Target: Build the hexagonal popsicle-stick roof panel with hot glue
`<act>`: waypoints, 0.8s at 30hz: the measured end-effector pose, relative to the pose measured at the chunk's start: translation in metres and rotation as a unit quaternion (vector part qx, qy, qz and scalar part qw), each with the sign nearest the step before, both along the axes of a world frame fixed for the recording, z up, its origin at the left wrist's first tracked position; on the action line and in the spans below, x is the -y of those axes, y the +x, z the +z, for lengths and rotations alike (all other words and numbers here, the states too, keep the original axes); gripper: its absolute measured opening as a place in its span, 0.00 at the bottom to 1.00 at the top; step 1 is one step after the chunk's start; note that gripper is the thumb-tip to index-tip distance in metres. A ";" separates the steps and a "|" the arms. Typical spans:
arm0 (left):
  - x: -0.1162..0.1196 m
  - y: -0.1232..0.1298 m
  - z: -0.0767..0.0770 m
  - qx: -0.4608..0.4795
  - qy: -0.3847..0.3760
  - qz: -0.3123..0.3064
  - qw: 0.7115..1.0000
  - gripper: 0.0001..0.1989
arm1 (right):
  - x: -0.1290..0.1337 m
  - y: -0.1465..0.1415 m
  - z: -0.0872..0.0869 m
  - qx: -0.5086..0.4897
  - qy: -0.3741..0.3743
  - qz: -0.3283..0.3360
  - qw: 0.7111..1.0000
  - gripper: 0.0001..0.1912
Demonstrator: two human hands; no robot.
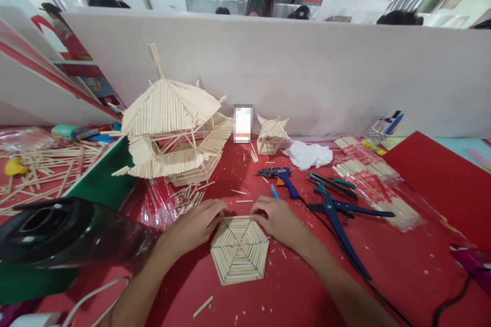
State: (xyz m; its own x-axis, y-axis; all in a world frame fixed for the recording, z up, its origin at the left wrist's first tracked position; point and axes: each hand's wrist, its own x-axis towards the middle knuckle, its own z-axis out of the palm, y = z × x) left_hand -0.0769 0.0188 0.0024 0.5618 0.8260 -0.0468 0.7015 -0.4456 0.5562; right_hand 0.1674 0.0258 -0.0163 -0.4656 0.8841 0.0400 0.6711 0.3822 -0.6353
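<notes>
A hexagonal panel of thin wooden sticks [240,250], with dark lines running out from its centre, lies flat on the red table. My left hand [201,222] is at its upper left corner, fingers bent together against the edge. At the upper right corner is my right hand [270,214], its fingers curled at the rim. What the fingertips pinch, if anything, is too small to make out. Beyond the panel, two short loose sticks [244,201] lie between the hands and a blue glue gun [282,176].
A large stick pavilion [172,127] stands back left, a small one [271,135] at the back centre. Blue cutters [333,209], a white tissue [308,155] and bagged sticks [379,189] are at right. A black object [72,232] sits at left, near scattered sticks [49,163].
</notes>
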 end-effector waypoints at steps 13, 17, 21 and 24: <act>0.000 -0.003 0.002 0.010 0.036 -0.020 0.999 0.10 | 0.000 0.007 -0.006 -0.007 0.011 0.006 1.000 0.08; -0.002 -0.003 -0.003 0.018 0.046 -0.042 0.998 0.11 | 0.001 0.005 -0.007 0.002 0.007 0.013 1.000 0.07; -0.003 -0.002 -0.004 0.012 0.045 -0.051 0.998 0.12 | 0.002 0.004 -0.005 0.005 0.008 0.016 1.000 0.07; -0.002 -0.002 -0.002 0.007 0.034 -0.050 0.998 0.12 | 0.002 0.004 -0.002 0.007 0.006 0.017 1.000 0.07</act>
